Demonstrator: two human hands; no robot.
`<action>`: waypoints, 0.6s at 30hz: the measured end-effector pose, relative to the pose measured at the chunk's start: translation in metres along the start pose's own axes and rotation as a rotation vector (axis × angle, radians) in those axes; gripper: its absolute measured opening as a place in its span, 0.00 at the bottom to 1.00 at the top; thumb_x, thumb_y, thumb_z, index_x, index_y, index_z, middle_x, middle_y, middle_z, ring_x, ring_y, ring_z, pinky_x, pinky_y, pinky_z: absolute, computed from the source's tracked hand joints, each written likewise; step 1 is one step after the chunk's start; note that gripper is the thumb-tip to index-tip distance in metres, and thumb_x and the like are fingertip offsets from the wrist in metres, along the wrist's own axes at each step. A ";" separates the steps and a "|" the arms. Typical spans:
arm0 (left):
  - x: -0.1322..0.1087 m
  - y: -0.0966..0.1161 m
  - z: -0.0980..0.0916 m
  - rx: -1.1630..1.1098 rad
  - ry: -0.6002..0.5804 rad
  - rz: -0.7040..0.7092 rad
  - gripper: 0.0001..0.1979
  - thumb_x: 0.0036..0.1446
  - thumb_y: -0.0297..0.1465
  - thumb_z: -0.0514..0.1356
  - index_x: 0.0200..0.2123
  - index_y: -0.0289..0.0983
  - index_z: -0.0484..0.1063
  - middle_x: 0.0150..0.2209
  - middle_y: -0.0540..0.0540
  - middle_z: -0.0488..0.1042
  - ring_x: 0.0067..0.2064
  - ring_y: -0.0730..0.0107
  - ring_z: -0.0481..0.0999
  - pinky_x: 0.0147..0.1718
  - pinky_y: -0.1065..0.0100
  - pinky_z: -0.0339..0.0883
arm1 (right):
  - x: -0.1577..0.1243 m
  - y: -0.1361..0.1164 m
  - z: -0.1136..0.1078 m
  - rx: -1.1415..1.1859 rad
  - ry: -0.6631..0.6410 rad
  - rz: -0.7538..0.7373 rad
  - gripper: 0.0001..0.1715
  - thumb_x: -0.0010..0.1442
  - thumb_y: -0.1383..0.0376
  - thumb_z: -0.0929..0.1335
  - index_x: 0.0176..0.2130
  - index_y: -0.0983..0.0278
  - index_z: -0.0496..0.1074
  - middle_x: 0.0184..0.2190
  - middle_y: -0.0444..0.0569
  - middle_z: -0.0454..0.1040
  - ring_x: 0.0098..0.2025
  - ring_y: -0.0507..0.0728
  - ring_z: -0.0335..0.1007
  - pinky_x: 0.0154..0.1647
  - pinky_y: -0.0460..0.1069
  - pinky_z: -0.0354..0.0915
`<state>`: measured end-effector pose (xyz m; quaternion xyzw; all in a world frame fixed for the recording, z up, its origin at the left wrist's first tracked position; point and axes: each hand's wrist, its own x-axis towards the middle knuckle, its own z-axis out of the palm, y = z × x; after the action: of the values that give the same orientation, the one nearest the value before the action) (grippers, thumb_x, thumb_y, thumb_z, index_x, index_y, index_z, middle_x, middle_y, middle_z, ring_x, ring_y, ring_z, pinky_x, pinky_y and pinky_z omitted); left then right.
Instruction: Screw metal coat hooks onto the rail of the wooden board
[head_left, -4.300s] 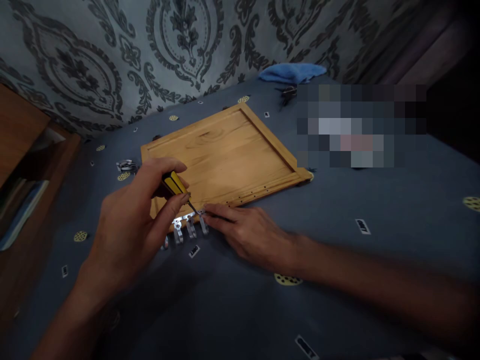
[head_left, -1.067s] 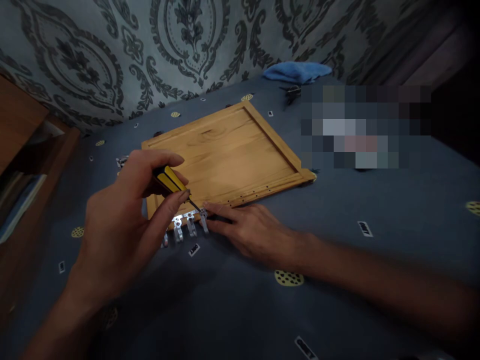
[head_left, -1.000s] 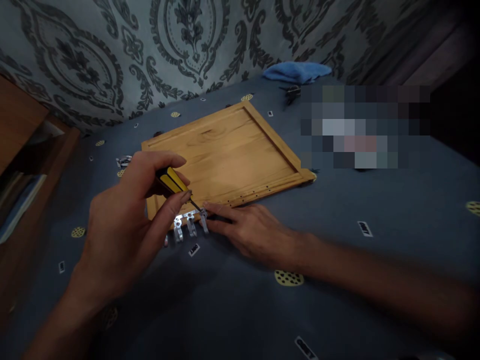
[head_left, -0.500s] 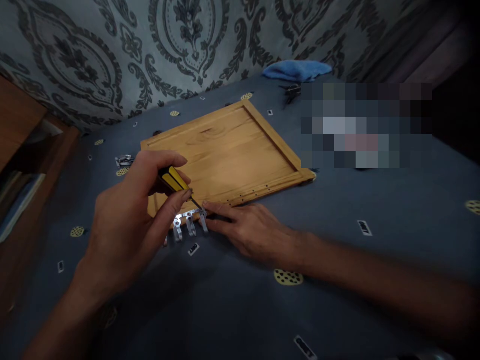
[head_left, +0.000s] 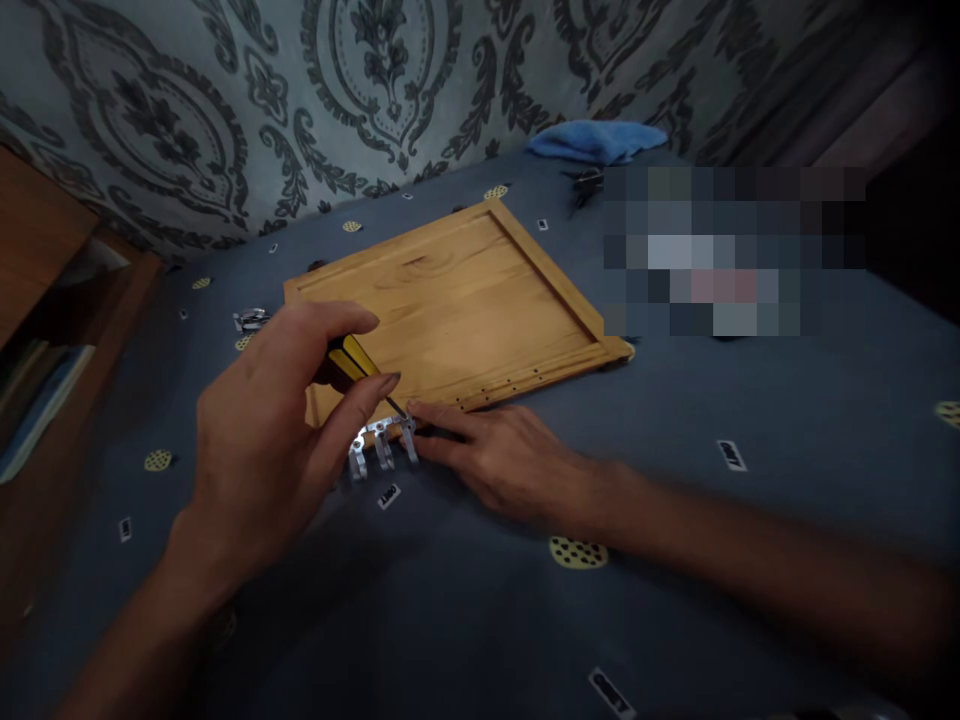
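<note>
Head view, only one here. Left hand (head_left: pixel 259 415) has its grip closed around a screwdriver (head_left: pixel 355 360), yellow and black handle, thumb and fingers on it. Shaft tilts down to the right, tip at the right-hand end of a row of metal hooks (head_left: pixel 385 450); exact contact too small to make out. At least three hooks show, set along the near edge of a wooden board (head_left: pixel 450 290), ends poking out past that edge; the left hand covers part of the row.

Right hand (head_left: pixel 517 455) comes in from the right, fingertips at the board's near edge, just beside the end hook. Can't tell if its grip is pinching anything or just steadying. Small dark holes run on along the edge, right of the fingertips.

Board lies flat, raised frame round a sunken panel, on a blue-grey patterned sheet (head_left: pixel 712 560). More metal pieces (head_left: pixel 251 319) lie on the sheet, just left of the board. Blue towel (head_left: pixel 596 142) at the back by the wall (head_left: pixel 262 90), dark object (head_left: pixel 585 186) near it, unclear. Pixelated patch on the right, contents unreadable. Far left: wooden shelf (head_left: pixel 139 290) with books (head_left: pixel 45 415).
</note>
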<state>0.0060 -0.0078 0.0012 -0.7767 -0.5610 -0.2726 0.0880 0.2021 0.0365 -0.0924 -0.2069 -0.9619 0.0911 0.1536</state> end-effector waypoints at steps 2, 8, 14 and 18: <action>-0.001 0.001 -0.001 -0.007 -0.001 -0.006 0.13 0.64 0.31 0.60 0.51 0.44 0.67 0.44 0.52 0.76 0.37 0.70 0.80 0.39 0.67 0.74 | 0.000 0.000 0.000 -0.004 0.005 0.002 0.27 0.56 0.77 0.67 0.54 0.61 0.74 0.61 0.52 0.71 0.42 0.59 0.79 0.29 0.49 0.69; -0.001 0.000 0.000 -0.078 0.008 -0.067 0.16 0.63 0.34 0.61 0.54 0.47 0.65 0.45 0.52 0.76 0.38 0.67 0.80 0.37 0.65 0.75 | -0.002 0.001 0.003 -0.010 0.028 -0.010 0.27 0.56 0.76 0.68 0.54 0.61 0.74 0.61 0.53 0.72 0.42 0.59 0.79 0.30 0.49 0.69; 0.000 -0.001 0.005 -0.031 0.036 0.006 0.13 0.64 0.35 0.60 0.51 0.45 0.68 0.45 0.50 0.76 0.36 0.66 0.79 0.41 0.62 0.75 | 0.000 0.000 0.001 0.008 0.023 -0.003 0.27 0.56 0.76 0.68 0.54 0.61 0.74 0.61 0.53 0.72 0.41 0.59 0.79 0.29 0.49 0.69; 0.000 -0.001 0.004 -0.054 0.047 -0.022 0.15 0.63 0.33 0.61 0.53 0.46 0.67 0.44 0.51 0.76 0.37 0.67 0.79 0.39 0.64 0.74 | 0.000 0.000 0.001 0.014 0.034 -0.004 0.26 0.56 0.77 0.68 0.53 0.62 0.75 0.60 0.53 0.72 0.42 0.60 0.79 0.31 0.50 0.70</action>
<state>0.0057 -0.0060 -0.0023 -0.7658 -0.5597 -0.3069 0.0773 0.2018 0.0361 -0.0937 -0.2052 -0.9590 0.0938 0.1716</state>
